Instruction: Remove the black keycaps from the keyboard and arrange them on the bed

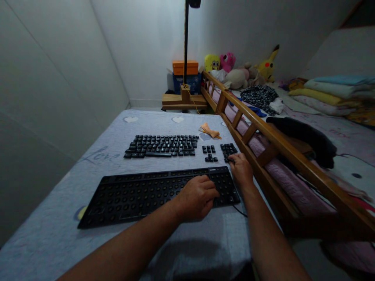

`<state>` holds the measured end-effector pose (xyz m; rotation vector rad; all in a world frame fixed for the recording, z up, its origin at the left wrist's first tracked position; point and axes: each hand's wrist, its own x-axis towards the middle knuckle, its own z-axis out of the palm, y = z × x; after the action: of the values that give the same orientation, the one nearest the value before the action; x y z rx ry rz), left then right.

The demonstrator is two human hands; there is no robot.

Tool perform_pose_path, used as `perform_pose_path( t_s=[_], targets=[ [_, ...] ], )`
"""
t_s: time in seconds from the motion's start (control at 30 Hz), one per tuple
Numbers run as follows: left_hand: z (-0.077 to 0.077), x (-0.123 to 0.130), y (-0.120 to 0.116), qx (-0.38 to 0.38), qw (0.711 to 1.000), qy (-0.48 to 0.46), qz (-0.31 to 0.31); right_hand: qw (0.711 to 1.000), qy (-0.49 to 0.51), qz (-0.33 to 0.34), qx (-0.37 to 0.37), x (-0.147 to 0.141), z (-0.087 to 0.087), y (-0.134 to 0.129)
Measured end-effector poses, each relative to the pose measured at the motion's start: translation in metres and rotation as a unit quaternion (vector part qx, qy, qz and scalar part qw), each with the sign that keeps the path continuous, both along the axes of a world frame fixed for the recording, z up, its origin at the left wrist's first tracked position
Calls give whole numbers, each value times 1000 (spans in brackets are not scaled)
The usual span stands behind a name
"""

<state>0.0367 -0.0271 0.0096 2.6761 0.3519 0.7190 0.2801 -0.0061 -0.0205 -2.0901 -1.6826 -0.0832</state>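
A black keyboard with its keycaps off lies tilted across the near part of the cloth-covered surface, rows of small round key posts showing. My left hand rests over its right part, fingers curled together; whatever is under the fingertips is hidden. My right hand reaches past the keyboard's upper right corner, thumb and fingertips closed at a keycap in the number-pad group. Loose black keycaps are laid out in rows beyond the keyboard. A smaller keycap group sits between these and the number-pad group.
An orange cloth lies beyond the keycaps. The keyboard's cable runs off its right side. A wooden bed rail borders the right; plush toys and folded bedding lie behind it. A pole on a wooden base stands at the back.
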Motion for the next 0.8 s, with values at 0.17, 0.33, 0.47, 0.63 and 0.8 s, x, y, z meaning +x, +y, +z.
perform_pose_path(
  t_s=[0.17,0.33,0.47,0.63,0.8],
  targets=[
    [0,0,0,-5,1000,-1,1,1000,4,-3,6,0,3,-3],
    [1,0,1,-13,1000,0,-2,999,6,-8,35,0,8,-8],
    [1,-1,2,-16,1000,6,-2,998,9,-7,58,0,12,-13],
    [0,-1,2,-27,1000,15,0,993,38,1,114,-2,16,-17],
    [-2,0,2,-39,999,16,6,979,108,22,171,-3,23,-24]
  ],
)
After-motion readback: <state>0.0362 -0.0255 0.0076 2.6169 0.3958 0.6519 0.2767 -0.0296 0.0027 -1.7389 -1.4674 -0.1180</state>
